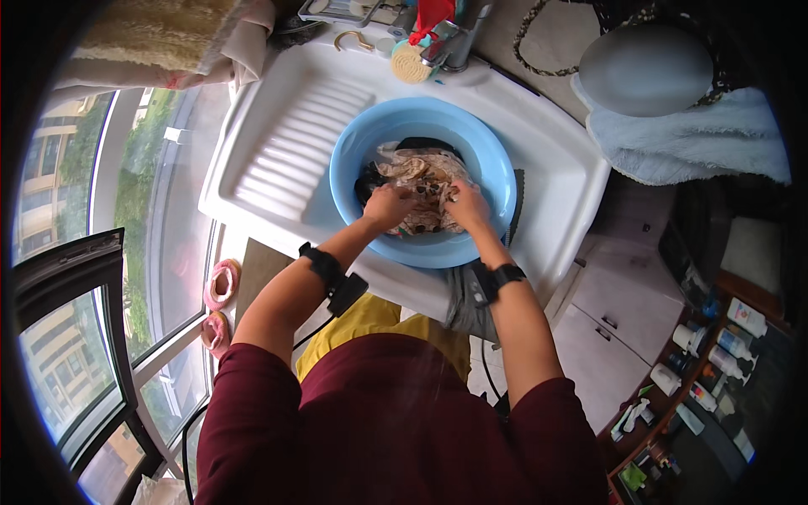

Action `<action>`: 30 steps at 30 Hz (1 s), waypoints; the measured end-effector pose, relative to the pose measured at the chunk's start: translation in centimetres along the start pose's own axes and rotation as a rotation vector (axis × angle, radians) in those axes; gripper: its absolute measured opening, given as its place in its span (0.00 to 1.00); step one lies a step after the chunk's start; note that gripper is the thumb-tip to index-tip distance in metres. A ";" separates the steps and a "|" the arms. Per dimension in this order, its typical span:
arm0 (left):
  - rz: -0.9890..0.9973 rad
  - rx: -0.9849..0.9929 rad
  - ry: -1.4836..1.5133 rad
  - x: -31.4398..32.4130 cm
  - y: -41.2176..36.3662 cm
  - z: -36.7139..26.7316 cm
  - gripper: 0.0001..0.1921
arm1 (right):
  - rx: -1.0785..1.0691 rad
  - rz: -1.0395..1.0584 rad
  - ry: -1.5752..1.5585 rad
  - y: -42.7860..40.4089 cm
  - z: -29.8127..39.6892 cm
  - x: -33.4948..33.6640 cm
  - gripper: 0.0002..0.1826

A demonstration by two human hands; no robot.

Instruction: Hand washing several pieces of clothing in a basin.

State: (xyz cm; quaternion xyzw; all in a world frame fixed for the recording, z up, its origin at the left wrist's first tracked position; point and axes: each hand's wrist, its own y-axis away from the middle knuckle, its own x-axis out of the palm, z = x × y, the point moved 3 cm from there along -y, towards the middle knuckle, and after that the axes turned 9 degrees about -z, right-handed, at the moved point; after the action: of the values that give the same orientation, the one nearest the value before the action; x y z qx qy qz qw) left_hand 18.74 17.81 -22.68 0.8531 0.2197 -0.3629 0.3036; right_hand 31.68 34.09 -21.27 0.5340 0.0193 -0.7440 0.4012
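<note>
A round light-blue plastic basin (429,110) stands in a white ceramic laundry sink (562,164) and holds water. Patterned beige and brown fabric (420,167) lies wet inside it, beside dark fabric (429,144) at the far side and on the left. My left hand (390,205) rests on the near left part of the patterned fabric, fingers partly hidden. On the right side of the same fabric, my right hand (466,203) has its fingers curled around a bunch of it.
Ribbed washboard slope (309,145) on the sink's left; metal faucet (457,50) and round beige scrubber (410,63) behind the basin. Gray cloth (470,303) hangs over the front rim. Windows stand left, a pale blue towel (688,139) and gray cabinets (606,353) right.
</note>
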 end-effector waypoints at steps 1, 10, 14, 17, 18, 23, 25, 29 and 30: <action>-0.009 -0.051 0.031 -0.5 0.5 -0.5 0.30 | -0.001 -0.002 0.003 0.3 0.4 -0.8 0.26; 0.546 -0.707 1.288 -1.4 2.9 -5.2 0.42 | -0.346 0.068 -0.829 8.0 6.7 -6.2 0.19; 0.406 -0.561 1.301 -1.2 1.1 -5.2 0.21 | -0.382 0.207 -0.719 9.9 7.8 -6.9 0.17; 0.223 -0.478 1.425 -4.8 3.0 -9.4 0.20 | 0.033 0.121 -1.195 8.1 4.5 -5.9 0.23; 0.155 -0.318 1.211 -5.2 2.7 -9.4 0.21 | 0.118 0.049 -1.166 7.5 4.4 -6.5 0.25; -0.008 0.122 0.522 -7.6 4.2 -14.1 0.22 | 0.499 0.169 -1.533 1.8 0.5 -1.2 0.25; 0.002 0.158 0.481 -9.9 5.4 -15.4 0.21 | 0.389 0.393 -1.814 1.8 1.6 -0.2 0.22; -0.008 0.269 0.420 -10.1 5.8 -15.9 0.19 | 0.197 0.716 -2.045 0.2 -1.0 2.5 0.22; 0.013 0.286 0.416 -10.2 6.0 -16.1 0.19 | 0.184 0.762 -2.063 0.7 -1.1 2.1 0.22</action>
State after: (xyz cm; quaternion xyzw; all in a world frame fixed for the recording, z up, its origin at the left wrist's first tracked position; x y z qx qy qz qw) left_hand 23.66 22.82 -3.94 0.9452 0.2184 -0.2050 0.1302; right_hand 32.77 32.90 -23.17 -0.3446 -0.5462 -0.6585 0.3865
